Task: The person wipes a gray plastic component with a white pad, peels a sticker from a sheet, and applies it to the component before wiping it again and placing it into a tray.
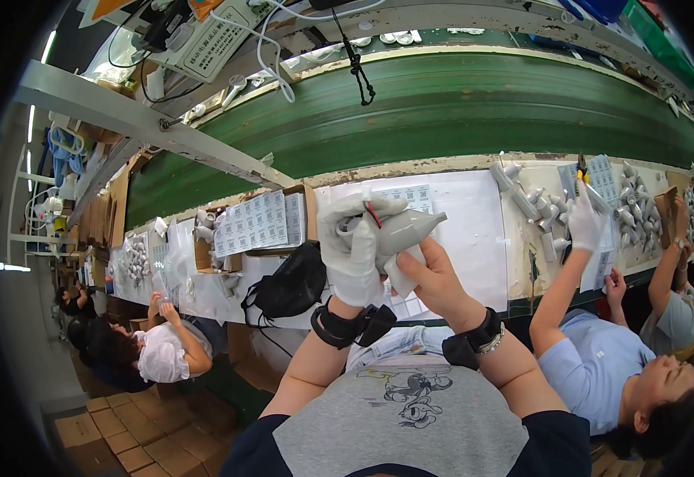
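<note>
My left hand, in a white glove, is closed around a glossy light-grey plastic housing. The housing has a rounded body and tapers to a narrow tip that points right. A short red strip, perhaps a wire, shows beside the gloved fingers. My bare right hand is closed at the underside of the housing. Its thumb presses on a small white piece, cloth or paper, I cannot tell which. Both hands are above the white-covered bench; a printed label sheet lies behind them.
Left of my hands are a black bag and a cardboard box with label sheets. Grey parts are piled to the right. Beyond the bench runs a green conveyor belt. Co-workers sit on both sides.
</note>
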A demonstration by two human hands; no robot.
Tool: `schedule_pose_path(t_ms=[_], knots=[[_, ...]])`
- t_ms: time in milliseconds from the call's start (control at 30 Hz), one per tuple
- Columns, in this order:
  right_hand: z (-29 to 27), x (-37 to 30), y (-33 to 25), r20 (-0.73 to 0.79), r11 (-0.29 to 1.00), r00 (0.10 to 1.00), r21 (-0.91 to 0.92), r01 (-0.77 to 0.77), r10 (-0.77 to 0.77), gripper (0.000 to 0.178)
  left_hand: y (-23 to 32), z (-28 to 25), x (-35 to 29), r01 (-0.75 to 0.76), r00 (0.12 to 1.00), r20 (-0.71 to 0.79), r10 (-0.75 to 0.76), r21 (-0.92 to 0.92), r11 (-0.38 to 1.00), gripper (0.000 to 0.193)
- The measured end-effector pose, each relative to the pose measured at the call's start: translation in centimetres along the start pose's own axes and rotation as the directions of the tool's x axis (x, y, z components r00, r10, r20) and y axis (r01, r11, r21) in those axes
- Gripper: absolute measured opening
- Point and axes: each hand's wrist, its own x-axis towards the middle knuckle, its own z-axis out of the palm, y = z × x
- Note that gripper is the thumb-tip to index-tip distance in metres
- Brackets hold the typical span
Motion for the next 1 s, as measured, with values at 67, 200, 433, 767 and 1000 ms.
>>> schedule_pose_path(t_ms=[67,200,433,767,1000], knots=[[0.1,0.3,0.4,-0.021,0.995,0.996,-0.056,0.081,-0.082,0.039,0.0,0.3,-0.2,0.005,1.0,-0.024,-0.006,-0.029,1.0,0.027],[0.3,0.5,0.3,-0.061,0.955,0.969,-0.195,0.224,-0.239,0.037,0.0,0.6,-0.3,0.027,0.995,-0.098,-0.035,-0.08,0.996,0.025],[-0.6,1.3,-0.4,0.021,0.774,0.923,-0.538,0.335,-0.385,0.043,-0.7,0.6,0.5,0.115,0.926,-0.359,-0.115,-0.02,0.993,0.009],[0.4,1.1,1.3,-0.006,0.541,0.741,-0.687,0.485,-0.671,0.036,-0.8,0.0,1.1,0.174,0.956,-0.029,-0.293,-0.747,0.642,0.011],[0.7,1.6,1.5,-0.025,0.465,0.615,-0.678,0.569,-0.789,0.022,-0.8,1.6,1.1,0.095,0.993,0.024,-0.113,-0.721,0.687,0.013]])
